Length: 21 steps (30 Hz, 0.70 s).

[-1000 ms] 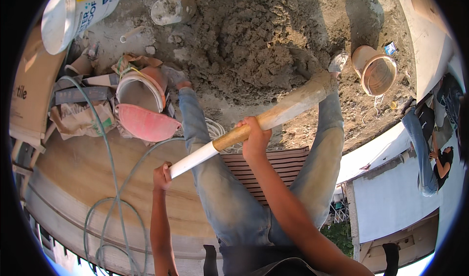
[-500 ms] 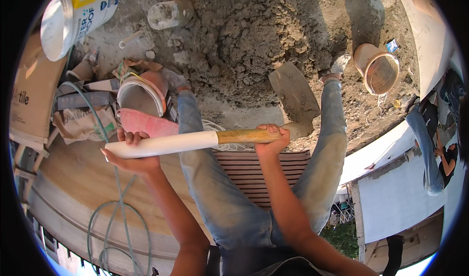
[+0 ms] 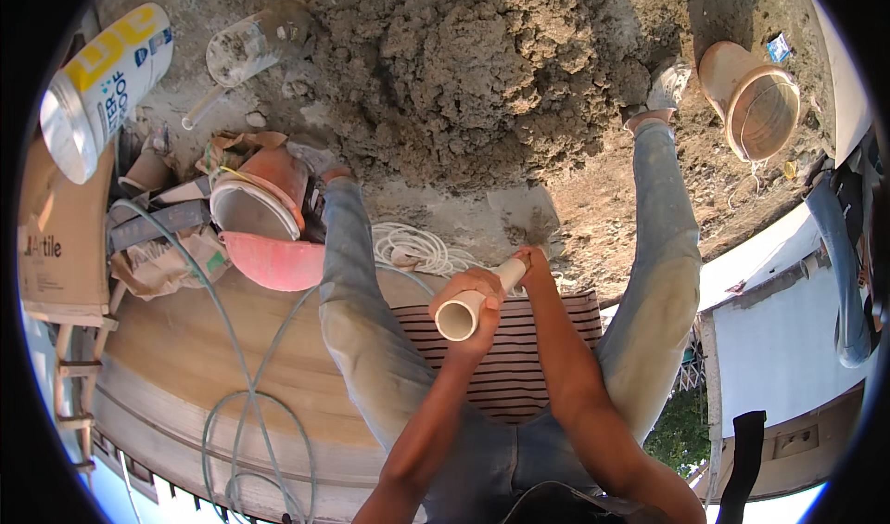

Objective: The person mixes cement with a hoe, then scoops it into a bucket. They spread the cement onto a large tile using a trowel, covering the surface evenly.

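Now the left hand [image 3: 475, 292] and right hand [image 3: 533, 262] are clamped around the white-sleeved handle [image 3: 511, 271] between the legs [image 3: 662, 255]; its hollow end faces the wearer, whereas earlier it lay crosswise.

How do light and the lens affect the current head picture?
Head view: sunlight brightens the ground near the right shin; a dark shadow lies at upper right; the edge of the brown surface curves at lower left; the white handle, pointing toward the camera, looks foreshortened.

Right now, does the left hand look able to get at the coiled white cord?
Probably not: the left hand is closed around the white tubular handle and would need to let go, though the coiled white cord looks mostly uncovered.
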Motion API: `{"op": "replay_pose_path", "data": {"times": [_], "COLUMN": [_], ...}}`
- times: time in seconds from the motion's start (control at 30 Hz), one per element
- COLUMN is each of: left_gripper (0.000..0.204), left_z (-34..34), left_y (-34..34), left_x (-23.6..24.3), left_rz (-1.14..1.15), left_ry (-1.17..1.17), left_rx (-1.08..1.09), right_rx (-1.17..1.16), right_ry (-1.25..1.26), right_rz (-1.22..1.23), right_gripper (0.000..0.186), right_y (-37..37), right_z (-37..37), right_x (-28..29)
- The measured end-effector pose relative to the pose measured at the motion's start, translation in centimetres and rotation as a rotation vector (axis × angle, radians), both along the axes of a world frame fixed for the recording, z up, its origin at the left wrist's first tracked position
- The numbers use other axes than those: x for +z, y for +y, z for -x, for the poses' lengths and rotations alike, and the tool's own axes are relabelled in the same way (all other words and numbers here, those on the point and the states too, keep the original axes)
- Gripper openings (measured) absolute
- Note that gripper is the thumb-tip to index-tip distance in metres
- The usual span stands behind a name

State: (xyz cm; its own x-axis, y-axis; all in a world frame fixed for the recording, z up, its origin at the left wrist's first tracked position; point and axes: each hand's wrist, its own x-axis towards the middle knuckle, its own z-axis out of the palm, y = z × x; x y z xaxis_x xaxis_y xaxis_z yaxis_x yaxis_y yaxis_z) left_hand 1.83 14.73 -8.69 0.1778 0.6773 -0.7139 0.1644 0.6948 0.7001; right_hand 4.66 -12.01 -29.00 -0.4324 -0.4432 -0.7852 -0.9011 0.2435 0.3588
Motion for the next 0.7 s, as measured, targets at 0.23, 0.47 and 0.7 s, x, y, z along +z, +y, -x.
{"op": "replay_pose_path", "data": {"times": [0.23,0.47,0.7], "left_gripper": [0.036,0.030,0.033], "left_z": [0.4,0.0,-0.8], "left_y": [10.4,19.8,32.3], "left_x": [6.6,14.6,17.1], "left_rz": [-0.243,-0.392,-0.227], "left_ry": [-0.028,-0.096,-0.398], "left_rx": [-0.022,0.073,0.065], "right_rx": [-0.104,-0.263,-0.498], "right_ry": [-0.140,-0.299,-0.408], "right_rz": [-0.175,-0.237,-0.380], "right_gripper": [0.032,0.020,0.008], "right_y": [18.3,28.6,33.1], "right_z": [0.0,-1.3,-1.1], "right_x": [2.6,14.7,24.5]}}
